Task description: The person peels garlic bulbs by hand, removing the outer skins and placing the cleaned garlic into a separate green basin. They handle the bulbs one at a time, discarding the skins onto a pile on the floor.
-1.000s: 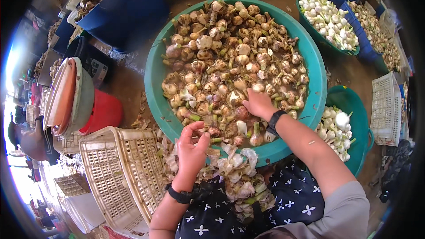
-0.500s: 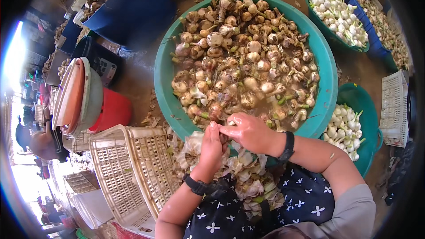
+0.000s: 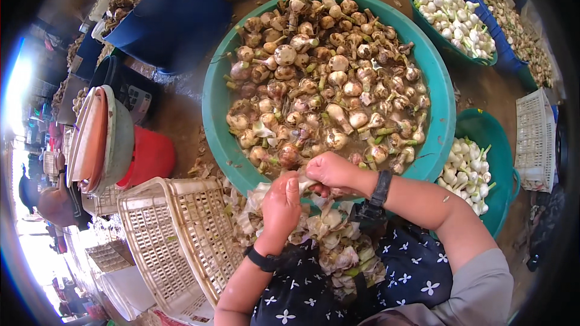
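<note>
Head view, garlic-washing corner, as I am standing and noting it.

Item: left hand point(image 3: 281, 205), low over the near rim of the teal tub point(image 3: 443, 108). Thumb is standing upright beside bent fingers; whether they are gripping a bulb is staying hidden from me.

Item: right hand point(image 3: 335, 171), just beside it. Fingers are curling closed, apparently pinching a pale papery skin point(image 3: 310, 182) between the two hands.

Item: soiled garlic bulbs point(image 3: 338, 63), many, stems on, lying in murky water inside the tub. Any bulb being worked is sitting out of sight between the hands.

Item: loose garlic skins point(image 3: 329, 226), heaping below the hands, over the lap.

Item: white garlic bulbs point(image 3: 465, 175), resting in a green basin point(image 3: 502, 160) right of the tub.

Handling note, my judgement: wet skins are probably slipping easily, so a steady left hold and a low pinch near the stem are serving best. Keeping the pull over the heap is sparing the water; gentle pressure is protecting the cloves.
</note>
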Demonstrator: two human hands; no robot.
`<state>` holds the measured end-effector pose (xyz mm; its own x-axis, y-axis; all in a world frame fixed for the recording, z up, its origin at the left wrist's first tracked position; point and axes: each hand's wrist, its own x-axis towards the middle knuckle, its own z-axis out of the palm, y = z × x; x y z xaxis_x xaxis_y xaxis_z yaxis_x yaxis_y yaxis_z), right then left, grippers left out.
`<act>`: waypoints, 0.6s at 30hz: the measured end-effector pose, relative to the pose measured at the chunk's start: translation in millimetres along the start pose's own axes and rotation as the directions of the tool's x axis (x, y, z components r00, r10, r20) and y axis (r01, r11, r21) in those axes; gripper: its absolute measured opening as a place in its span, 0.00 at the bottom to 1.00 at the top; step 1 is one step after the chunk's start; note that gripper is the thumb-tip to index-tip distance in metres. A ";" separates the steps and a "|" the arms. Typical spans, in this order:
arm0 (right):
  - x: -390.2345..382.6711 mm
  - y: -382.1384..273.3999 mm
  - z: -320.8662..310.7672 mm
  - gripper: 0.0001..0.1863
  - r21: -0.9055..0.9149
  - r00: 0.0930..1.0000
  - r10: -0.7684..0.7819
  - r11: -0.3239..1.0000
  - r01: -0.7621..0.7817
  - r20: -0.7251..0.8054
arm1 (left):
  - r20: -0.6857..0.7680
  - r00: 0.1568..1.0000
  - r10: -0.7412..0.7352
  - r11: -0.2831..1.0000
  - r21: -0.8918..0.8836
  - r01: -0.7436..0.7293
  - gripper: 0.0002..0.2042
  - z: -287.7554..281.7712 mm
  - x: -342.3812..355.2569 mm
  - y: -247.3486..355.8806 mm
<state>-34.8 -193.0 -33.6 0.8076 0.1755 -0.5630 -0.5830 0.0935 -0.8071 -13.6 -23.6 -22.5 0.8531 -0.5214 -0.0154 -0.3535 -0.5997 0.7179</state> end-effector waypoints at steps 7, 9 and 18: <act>-4.3 9.4 11.1 0.08 -0.633 0.490 -0.872 0.379 0.675 0.000 | -0.004 0.996 0.088 0.978 -0.188 -0.087 0.20 -15.9 -1.6 8.0; -0.3 7.5 5.2 0.08 -0.360 0.771 -0.621 0.758 0.544 -0.141 | -0.011 0.973 0.232 0.972 -0.015 -0.233 0.21 -19.7 -2.7 15.7; 4.1 13.2 -6.4 0.08 -0.612 0.936 -0.336 0.720 0.327 0.105 | 0.235 0.785 0.573 0.761 0.201 -0.616 0.22 -22.7 -3.8 13.1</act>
<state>-38.5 -197.3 -47.7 0.9422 0.2362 -0.2376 -0.1012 -0.4753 -0.8740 -12.8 -15.7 2.8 0.3765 -0.8959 0.2357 -0.8721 -0.2569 0.4164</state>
